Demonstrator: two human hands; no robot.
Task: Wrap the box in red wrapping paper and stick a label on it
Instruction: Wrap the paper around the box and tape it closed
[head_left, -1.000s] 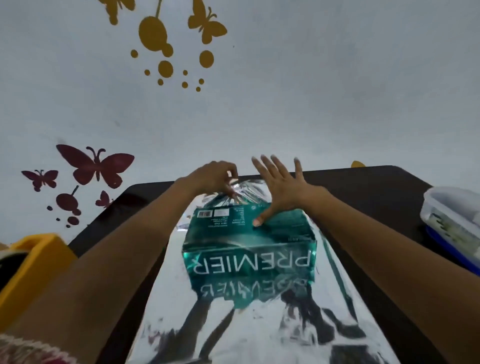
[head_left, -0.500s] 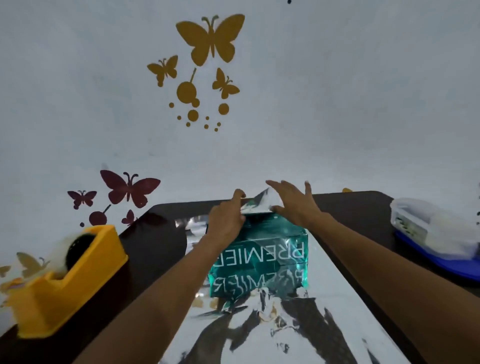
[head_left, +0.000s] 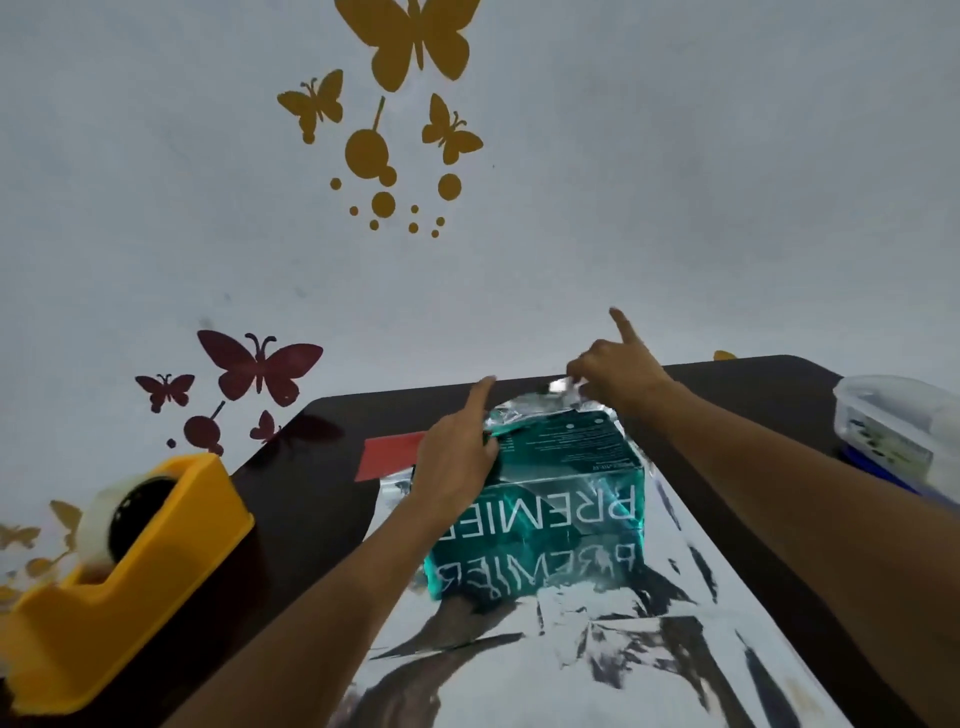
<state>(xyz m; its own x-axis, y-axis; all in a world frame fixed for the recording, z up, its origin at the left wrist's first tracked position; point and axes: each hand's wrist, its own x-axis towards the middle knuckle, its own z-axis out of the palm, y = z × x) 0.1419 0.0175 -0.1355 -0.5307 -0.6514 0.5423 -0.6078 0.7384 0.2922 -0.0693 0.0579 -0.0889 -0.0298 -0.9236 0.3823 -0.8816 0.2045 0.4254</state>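
2 hands: right hand (head_left: 618, 375) pinches wrapping paper (head_left: 597, 670), left hand (head_left: 454, 467) presses the box (head_left: 563, 467), forefinger straight.

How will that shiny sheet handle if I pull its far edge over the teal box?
Probably thin and floppy: the sheet lies creased, and its far edge crumples where the right hand pinches it. Its glossy face mirrors the box, so the box may slide on it.

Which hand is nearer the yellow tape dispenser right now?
Left. The left hand rests on the left edge of the box, toward the tape dispenser; the right hand pinches wrapping paper beyond the box, farther off.
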